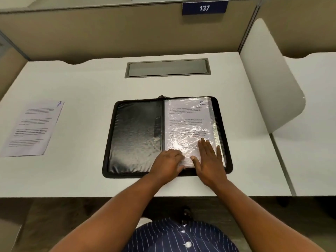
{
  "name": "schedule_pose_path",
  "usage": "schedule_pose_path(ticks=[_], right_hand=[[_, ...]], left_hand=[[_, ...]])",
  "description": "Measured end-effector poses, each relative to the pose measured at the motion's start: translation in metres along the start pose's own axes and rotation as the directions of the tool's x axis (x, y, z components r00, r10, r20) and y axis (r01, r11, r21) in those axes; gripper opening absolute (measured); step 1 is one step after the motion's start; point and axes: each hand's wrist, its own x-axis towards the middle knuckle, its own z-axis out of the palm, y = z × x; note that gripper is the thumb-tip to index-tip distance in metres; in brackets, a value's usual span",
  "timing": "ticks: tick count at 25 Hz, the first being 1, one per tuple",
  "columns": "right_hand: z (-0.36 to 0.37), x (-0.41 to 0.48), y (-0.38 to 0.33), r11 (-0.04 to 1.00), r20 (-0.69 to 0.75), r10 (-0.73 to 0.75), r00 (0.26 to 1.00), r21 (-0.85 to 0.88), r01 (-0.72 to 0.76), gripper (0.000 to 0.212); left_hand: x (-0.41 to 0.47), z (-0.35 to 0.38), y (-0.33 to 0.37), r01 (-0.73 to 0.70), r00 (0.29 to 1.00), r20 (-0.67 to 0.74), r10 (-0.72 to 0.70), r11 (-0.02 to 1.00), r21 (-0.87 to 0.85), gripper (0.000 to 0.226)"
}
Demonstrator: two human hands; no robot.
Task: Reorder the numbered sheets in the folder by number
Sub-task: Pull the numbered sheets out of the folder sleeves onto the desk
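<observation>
1. "137": white digits on a blue sign (204,8), fixed to the top of the partition (109,33).
2. "7": handwritten in blue, top right corner of the loose sheet (32,129) on the desk (81,84), left side.
3. Blue handwritten digit, top right corner of the sleeved sheet (187,122) in the folder (136,131). Glare over it, cannot tell which digit.
4. Printed paragraphs on both sheets: too blurred to read.
</observation>
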Motion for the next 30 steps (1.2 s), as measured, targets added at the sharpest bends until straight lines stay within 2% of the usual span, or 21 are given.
schedule_pose_path(ticks=[3,7,10,13,15,17,20,21,22,24,26,28,29,30], right_hand=[[-0.004,-0.012,0.01,0.996,-0.101,0.086,0.991,0.036,-0.083,0.071],[-0.013,-0.02,0.012,0.99,-0.18,0.138,0.974,0.064,-0.128,0.07],[-0.017,-0.018,0.003,0.98,-0.196,0.176,0.965,0.124,-0.153,0.071],[-0.012,-0.014,-0.007,0.98,-0.2,0.175,0.964,0.126,-0.152,0.068],[-0.006,-0.014,-0.01,0.984,-0.194,0.163,0.967,0.104,-0.145,0.067],[-0.001,-0.016,-0.014,0.986,-0.174,0.153,0.973,0.092,-0.139,0.065],[0.005,-0.023,-0.022,0.992,-0.159,0.119,0.98,0.067,-0.109,0.063],[0.007,-0.027,-0.024,0.993,-0.149,0.109,0.983,0.061,-0.101,0.062],[0.008,-0.03,-0.024,0.994,-0.138,0.104,0.985,0.06,-0.096,0.06],[0.011,-0.037,-0.023,0.995,-0.14,0.093,0.986,0.059,-0.085,0.057],[0.014,-0.046,-0.018,0.997,-0.149,0.065,0.987,0.037,-0.06,0.055],[0.017,-0.056,-0.013,0.999,-0.146,0.027,0.989,0.027,-0.023,0.056],[0.018,-0.061,-0.011,1.0,-0.147,0.01,0.989,0.028,-0.006,0.057],[0.017,-0.066,-0.008,1.0,-0.151,-0.002,0.989,0.027,0.006,0.058]], left_hand=[[0.008,-0.002,0.004,0.024,0.997,-0.075,-0.029,0.997,-0.075,0.023],[0.003,-0.01,0.008,0.212,0.955,-0.136,-0.265,0.926,-0.311,0.015],[-0.016,-0.015,0.004,0.381,0.826,-0.185,-0.533,0.769,-0.514,0.004],[-0.045,-0.019,-0.017,0.515,0.618,-0.206,-0.758,0.589,-0.622,0.01],[-0.067,-0.02,-0.033,0.628,0.518,-0.183,-0.835,0.517,-0.581,0.016],[-0.089,-0.017,-0.043,0.722,0.465,-0.142,-0.874,0.467,-0.51,0.022],[-0.114,-0.013,-0.047,0.773,0.396,-0.096,-0.913,0.388,-0.502,0.035],[-0.12,-0.012,-0.043,0.77,0.416,-0.073,-0.907,0.393,-0.503,0.037],[-0.123,-0.01,-0.036,0.753,0.483,-0.055,-0.874,0.447,-0.483,0.037],[-0.122,-0.005,-0.015,0.643,0.695,-0.042,-0.718,0.647,-0.409,0.026],[-0.109,0.003,0.005,0.395,0.884,-0.117,-0.452,0.858,-0.328,0.015],[-0.084,0.018,0.01,0.13,0.97,-0.183,-0.158,0.979,-0.156,0.027],[-0.068,0.023,0.011,0.052,0.982,-0.177,-0.064,0.996,-0.072,0.035],[-0.054,0.024,0.013,0.029,0.989,-0.145,-0.031,0.999,-0.017,0.042]])
